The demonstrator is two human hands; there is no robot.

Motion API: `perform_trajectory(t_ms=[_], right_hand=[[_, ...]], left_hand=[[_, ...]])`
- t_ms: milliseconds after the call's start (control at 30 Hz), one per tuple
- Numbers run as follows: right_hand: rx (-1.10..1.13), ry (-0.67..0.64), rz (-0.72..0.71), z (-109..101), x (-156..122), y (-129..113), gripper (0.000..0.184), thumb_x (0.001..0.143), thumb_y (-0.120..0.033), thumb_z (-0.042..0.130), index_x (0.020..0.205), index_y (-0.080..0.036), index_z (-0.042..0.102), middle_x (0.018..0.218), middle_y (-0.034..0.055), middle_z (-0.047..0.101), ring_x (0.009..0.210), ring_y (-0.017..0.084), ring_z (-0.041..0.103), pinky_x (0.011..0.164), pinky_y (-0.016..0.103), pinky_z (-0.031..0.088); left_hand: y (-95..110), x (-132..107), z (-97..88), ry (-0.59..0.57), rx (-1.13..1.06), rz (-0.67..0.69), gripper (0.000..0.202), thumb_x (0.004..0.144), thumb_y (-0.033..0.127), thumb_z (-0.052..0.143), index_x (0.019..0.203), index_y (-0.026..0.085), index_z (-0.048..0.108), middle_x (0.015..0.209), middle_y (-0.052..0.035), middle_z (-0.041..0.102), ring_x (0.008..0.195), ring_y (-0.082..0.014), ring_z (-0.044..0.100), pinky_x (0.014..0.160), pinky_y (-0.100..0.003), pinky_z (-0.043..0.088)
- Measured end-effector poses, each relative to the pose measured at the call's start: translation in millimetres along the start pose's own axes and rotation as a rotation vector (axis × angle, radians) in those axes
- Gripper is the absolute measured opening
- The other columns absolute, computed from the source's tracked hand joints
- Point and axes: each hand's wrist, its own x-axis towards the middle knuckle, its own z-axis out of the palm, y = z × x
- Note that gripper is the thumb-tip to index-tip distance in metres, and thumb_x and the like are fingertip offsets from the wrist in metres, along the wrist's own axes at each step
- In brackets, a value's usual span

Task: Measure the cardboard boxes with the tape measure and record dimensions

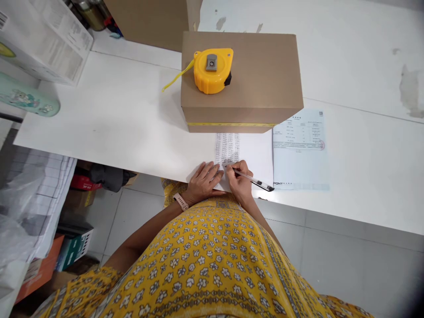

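My right hand (240, 180) is closed around a pen (255, 180), its tip down on a white sheet of paper (255, 152) with columns of small writing. Beside it, my left hand (202, 182) lies flat on the sheet's left edge and the table, fingers spread. Just beyond the hands stands a brown cardboard box (265, 70), which covers the far part of the sheet. A yellow tape measure (212, 73) rests on top of the box, its yellow strap hanging over the left side. Along the box's near face runs a yellow strip (232, 124).
A pale blue printed form (300, 163) lies right of the sheet on the white table (132, 115). Another cardboard box (152, 22), a white carton (49, 39) and a mint-green bottle (29, 98) stand at the far left. Boxes and a plastic bag (16, 221) fill the lower left.
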Motion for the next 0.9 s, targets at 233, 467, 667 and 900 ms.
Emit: perform_trajectory(t_ms=[233, 467, 667, 900], right_hand=[[-0.008, 0.023, -0.001, -0.1, -0.1, -2.3, 0.023, 0.092, -0.031, 0.06, 0.075, -0.024, 0.045, 0.059, -0.0076, 0.046, 0.052, 0.01, 0.042, 0.052, 0.026, 0.034], [-0.007, 0.011, 0.003, -0.1, 0.1, -1.5, 0.023, 0.091, -0.03, 0.061, 0.074, -0.024, 0.046, 0.06, -0.0071, 0.048, 0.052, 0.01, 0.043, 0.053, 0.026, 0.035], [0.026, 0.022, 0.014, -0.1, -1.3, -0.3, 0.023, 0.09, -0.029, 0.062, 0.074, -0.025, 0.045, 0.06, -0.0073, 0.046, 0.053, 0.011, 0.042, 0.053, 0.027, 0.034], [0.225, 0.007, 0.071, -6.7, 3.5, 1.7, 0.017, 0.092, -0.039, 0.067, 0.095, -0.024, 0.059, 0.077, -0.0027, 0.061, 0.064, 0.013, 0.052, 0.06, 0.029, 0.043]], left_hand=[[-0.1, -1.5, 1.1, 0.032, -0.054, 0.0, 0.076, 0.093, 0.079, 0.045, 0.129, 0.017, 0.07, 0.134, -0.0151, 0.071, 0.132, -0.0335, 0.063, 0.117, -0.05, 0.045], [-0.7, -1.9, 0.9, 0.024, -0.041, 0.009, 0.075, 0.093, 0.079, 0.045, 0.128, 0.018, 0.07, 0.135, -0.0145, 0.071, 0.132, -0.033, 0.063, 0.117, -0.05, 0.046], [-0.5, -1.1, 0.6, 0.019, -0.01, 0.014, 0.075, 0.093, 0.08, 0.044, 0.127, 0.019, 0.071, 0.134, -0.0138, 0.071, 0.131, -0.0326, 0.064, 0.116, -0.049, 0.046], [0.2, -1.7, 1.6, 0.017, -0.008, 0.008, 0.074, 0.093, 0.08, 0.045, 0.126, 0.019, 0.072, 0.133, -0.0128, 0.072, 0.13, -0.0333, 0.064, 0.115, -0.05, 0.048]])
